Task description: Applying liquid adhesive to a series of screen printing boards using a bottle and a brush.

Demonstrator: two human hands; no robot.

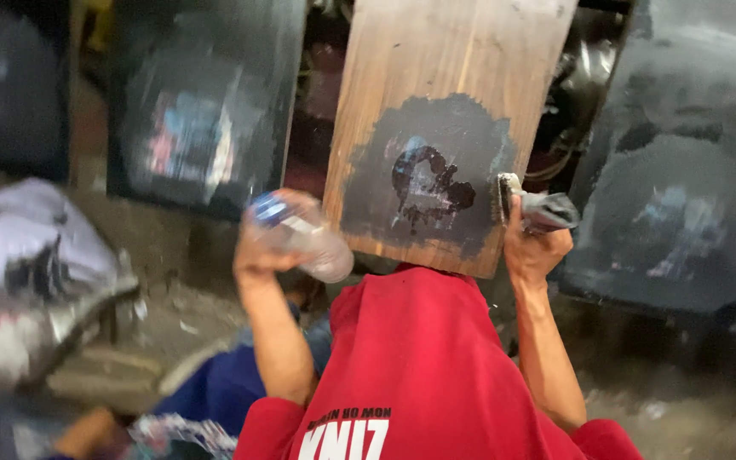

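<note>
Nearest the camera: a red garment (423, 375) with white lettering, stretched up from the bottom edge so that its top runs under the lower edge of the board. It appears pulled over the board's end, which would keep the fabric flat and taut against a firm backing.

Both forearms rise on either side of the garment. Left hand (267, 243): closed around a clear plastic bottle (304, 234) with a blue cap, held tilted, cap end up and to the left, just beside the board's lower left corner. Holding it off to the side keeps it off the dark patch. Contents not readable; the frame is motion-blurred.

Right hand (537, 245): closed around a small tool with a grey wrapped body (547, 210), its pale end pressed against the right edge of the dark patch. Whether it is a brush or a scraper cannot be told.

Wooden board (436, 119): propped tilted, upper end leaning away, lower end at the garment. It carries a dark grey patch (428, 175) with a black blotchy mark at the centre.

Farther back: dark panels (202, 102) left and right (683, 187), each with a faint coloured print, leaning upright. At left, a pale bundle of cloth (31, 273). Floor (155, 315) grimy.
</note>
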